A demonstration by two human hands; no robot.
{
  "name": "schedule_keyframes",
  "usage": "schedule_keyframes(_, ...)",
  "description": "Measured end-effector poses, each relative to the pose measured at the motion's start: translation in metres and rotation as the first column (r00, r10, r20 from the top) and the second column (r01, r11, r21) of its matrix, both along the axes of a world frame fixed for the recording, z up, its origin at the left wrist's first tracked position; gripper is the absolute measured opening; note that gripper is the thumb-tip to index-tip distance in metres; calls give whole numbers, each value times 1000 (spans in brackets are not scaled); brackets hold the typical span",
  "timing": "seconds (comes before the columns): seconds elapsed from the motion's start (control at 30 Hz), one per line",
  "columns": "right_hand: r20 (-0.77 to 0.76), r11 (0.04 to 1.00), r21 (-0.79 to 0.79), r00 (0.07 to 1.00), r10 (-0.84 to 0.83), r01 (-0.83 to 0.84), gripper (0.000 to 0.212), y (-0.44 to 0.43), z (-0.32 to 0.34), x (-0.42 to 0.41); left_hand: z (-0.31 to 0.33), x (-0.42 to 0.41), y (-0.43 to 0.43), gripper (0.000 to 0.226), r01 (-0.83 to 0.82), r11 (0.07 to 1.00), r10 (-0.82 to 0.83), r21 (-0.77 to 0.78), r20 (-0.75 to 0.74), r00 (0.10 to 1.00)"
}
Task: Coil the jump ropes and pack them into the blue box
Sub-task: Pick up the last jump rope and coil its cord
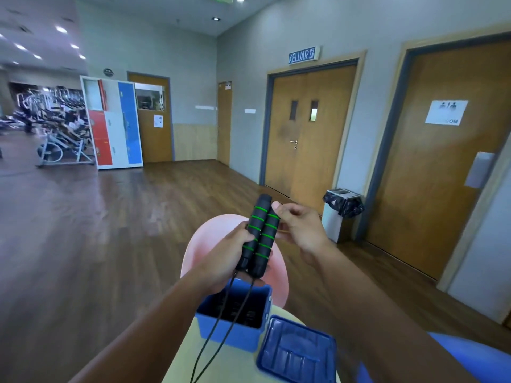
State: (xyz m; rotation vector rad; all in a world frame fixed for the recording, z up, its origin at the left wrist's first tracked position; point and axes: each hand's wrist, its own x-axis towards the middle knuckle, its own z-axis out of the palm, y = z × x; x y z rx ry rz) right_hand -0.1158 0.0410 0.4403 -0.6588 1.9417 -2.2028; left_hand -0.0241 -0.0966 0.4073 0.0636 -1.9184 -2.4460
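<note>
Exercise bikes (55, 139) and lockers (116, 123) stand far left, a lined bin (343, 211) by the doors at right. A pink chair (210, 236) rises behind the table (177, 355). The left grip (226, 255) clasps both jump rope handles (261, 233) side by side above the open blue box (243, 338), cords (222, 335) hanging past its front. The right grip (301, 230) pinches the right handle's top. The lid (296, 352) lies just right of the box.

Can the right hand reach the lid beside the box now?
Probably yes: the lid lies uncovered right of the blue box, below the right hand, which only pinches the handles that the left hand grips.
</note>
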Motion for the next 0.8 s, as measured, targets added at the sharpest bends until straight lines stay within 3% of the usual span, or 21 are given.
schedule_keyframes(0.23, -15, 1000, -30, 1000, -7, 6, 26, 10, 5, -6, 14, -3, 6, 32, 49, 998, -49, -38, 25, 999)
schedule_keyframes(0.47, -25, 998, -59, 1000, -19, 17, 34, 16, 19, -12, 27, -14, 13, 36, 22, 996, -28, 90, 71, 997)
schedule_keyframes(0.6, -75, 996, 87, 997, 31, -24, 36, 18, 10, -7, 28, -25, 17, 40, -43, 999, 42, 27, 45, 998)
schedule_keyframes(0.7, -16, 992, 98, 997, 81, -79, 31, 16, -4, -2, 30, -27, 27, 28, -129, 990, 129, -54, -6, 992)
schedule_keyframes(0.8, 101, 999, -1, 994, 43, -44, 32, 14, -10, -2, 34, -29, 36, 19, -188, 963, 179, -190, -63, 982)
